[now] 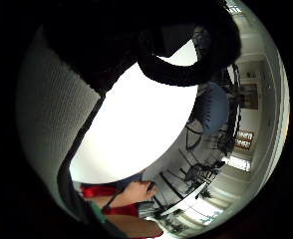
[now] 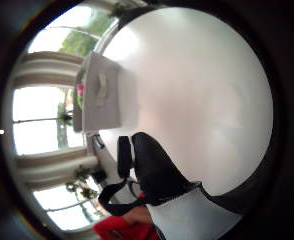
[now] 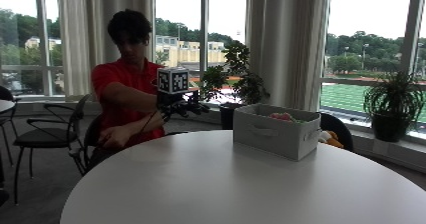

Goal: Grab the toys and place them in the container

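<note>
Toys point(image 3: 284, 116) lie inside the container point(image 3: 276, 132), which stands on the table point(image 3: 233, 184). The right hand point(image 3: 181, 105) hovers beside the container, above the table edge, fingers relaxed and holding nothing. The bare hand point(image 3: 114, 138) rests low, farther from the container.

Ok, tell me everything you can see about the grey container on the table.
The container is a light grey rectangular bin that looks like fabric, open at the top, with a flat strap handle on its long side and another on the end. It stands upright on the round white table, toward the window side. Something pink and green shows just above its rim; what it is cannot be told. An orange and white soft toy sits just behind its end. Nothing touches it; the gloved right hand is raised well apart from it.
</note>
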The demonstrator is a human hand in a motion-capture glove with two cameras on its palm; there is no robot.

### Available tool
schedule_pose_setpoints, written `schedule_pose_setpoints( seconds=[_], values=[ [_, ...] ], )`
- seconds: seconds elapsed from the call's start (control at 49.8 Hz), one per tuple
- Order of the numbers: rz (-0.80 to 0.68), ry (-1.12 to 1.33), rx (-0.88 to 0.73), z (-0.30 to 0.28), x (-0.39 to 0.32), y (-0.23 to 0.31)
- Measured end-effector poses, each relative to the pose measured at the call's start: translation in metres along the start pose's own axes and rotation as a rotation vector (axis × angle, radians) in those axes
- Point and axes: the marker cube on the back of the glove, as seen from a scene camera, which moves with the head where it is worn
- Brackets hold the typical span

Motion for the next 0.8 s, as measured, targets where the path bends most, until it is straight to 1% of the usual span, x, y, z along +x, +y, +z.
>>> schedule_pose_setpoints(
  seconds=[0.623,0.804],
  values=[
    [0.002,-0.008,0.004,0.004,-0.003,0.002],
    [0.014,-0.027,-0.009,0.014,-0.010,0.001]
  ],
)
